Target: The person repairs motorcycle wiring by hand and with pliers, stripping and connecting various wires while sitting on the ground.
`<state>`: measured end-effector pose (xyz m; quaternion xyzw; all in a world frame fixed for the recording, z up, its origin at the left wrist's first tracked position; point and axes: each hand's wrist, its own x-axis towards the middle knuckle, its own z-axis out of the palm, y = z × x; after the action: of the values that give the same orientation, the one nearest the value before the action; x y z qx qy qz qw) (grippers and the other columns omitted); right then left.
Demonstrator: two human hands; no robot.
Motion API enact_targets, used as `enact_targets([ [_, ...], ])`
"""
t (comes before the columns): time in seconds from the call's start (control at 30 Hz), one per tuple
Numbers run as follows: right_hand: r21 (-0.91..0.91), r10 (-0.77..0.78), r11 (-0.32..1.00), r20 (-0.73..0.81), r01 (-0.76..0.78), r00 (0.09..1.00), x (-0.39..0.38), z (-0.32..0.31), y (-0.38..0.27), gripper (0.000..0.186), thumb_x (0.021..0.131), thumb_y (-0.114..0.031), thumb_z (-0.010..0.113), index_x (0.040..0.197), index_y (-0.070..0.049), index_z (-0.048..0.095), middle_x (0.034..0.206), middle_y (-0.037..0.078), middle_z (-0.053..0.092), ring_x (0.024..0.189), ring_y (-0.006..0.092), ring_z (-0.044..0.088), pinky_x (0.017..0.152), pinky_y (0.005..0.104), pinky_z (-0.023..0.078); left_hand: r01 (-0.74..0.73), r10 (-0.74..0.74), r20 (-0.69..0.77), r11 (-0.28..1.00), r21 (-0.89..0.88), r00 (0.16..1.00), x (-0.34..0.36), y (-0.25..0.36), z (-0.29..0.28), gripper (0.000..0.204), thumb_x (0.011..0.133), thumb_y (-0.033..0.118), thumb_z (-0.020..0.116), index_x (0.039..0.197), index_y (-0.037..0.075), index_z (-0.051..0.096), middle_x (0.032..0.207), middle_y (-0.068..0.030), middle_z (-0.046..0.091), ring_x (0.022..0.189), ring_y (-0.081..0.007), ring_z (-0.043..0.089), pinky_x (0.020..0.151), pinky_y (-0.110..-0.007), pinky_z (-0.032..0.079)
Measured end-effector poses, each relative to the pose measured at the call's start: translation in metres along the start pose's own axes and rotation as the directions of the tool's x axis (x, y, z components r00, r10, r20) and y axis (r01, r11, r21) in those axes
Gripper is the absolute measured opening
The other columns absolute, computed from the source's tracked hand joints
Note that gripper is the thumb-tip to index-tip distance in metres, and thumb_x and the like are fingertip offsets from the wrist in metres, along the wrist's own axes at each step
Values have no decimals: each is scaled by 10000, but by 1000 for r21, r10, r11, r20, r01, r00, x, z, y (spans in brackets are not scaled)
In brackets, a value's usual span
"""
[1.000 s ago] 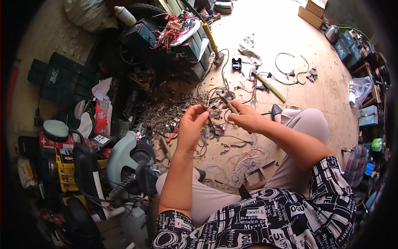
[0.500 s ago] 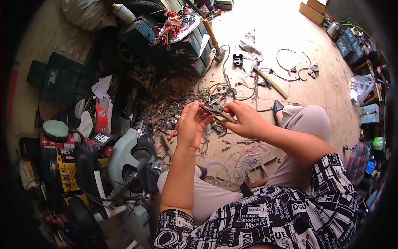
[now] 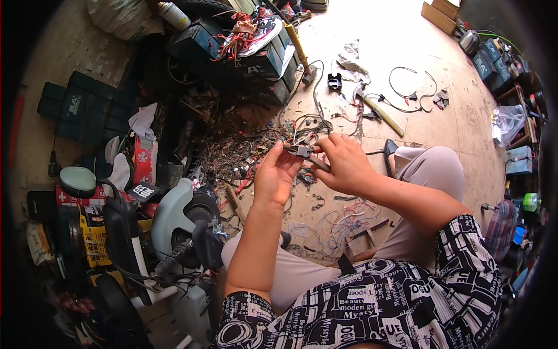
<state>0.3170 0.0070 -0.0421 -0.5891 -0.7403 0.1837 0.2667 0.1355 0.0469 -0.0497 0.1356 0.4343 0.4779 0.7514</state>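
My right hand (image 3: pixel 347 166) grips a pair of pliers (image 3: pixel 319 163) by the handles, jaws pointing left. The metal jaws lie against my left hand's fingers. My left hand (image 3: pixel 275 176) is curled palm up around some thin wires (image 3: pixel 286 143), whose ends are partly hidden by the fingers and jaws. Whether the jaws are closed on a wire is too small to tell. Just beyond both hands, a tangle of black and coloured cables (image 3: pixel 314 124) lies on the floor among small scrap pieces (image 3: pixel 232 152).
A hammer (image 3: pixel 382 114) lies on the floor at the right, near a black plastic part (image 3: pixel 334 82) and a looped cable (image 3: pixel 411 70). Thin loose wires (image 3: pixel 343 228) lie between my legs. Batteries (image 3: pixel 258 68) are stacked far left; a grey fender (image 3: pixel 171 218) stands near left.
Both hands have shifted slightly, and the left has turned a little toward the right. The pliers' jaws now sit closer against the left fingers.
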Motion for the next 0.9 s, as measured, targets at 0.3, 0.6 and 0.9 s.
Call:
enact_targets([
  [0.3,-97,30,995,19,-28,999,2,0,-1,422,770,-293,657,1081,-36,533,925,140,534,865,312,524,763,411,413,46,-51,-64,996,-73,997,6,-7,4,157,916,208,596,941,54,605,950,-95,661,930,-227,652,826,-370,558],
  [0.6,-141,-20,990,-11,18,1000,2,-2,0,446,781,-293,652,1099,-10,523,913,145,537,846,315,533,739,413,423,66,-76,-117,994,-85,990,7,-12,7,157,911,216,607,938,62,595,955,-90,649,932,-234,648,816,-402,566],
  [0.9,-139,39,990,23,-36,999,0,1,0,355,810,-302,623,995,-16,524,879,162,539,814,330,548,729,414,429,-43,30,-117,993,-106,993,7,-24,9,184,927,201,581,993,33,544,992,-108,615,948,-235,626,881,-406,530],
])
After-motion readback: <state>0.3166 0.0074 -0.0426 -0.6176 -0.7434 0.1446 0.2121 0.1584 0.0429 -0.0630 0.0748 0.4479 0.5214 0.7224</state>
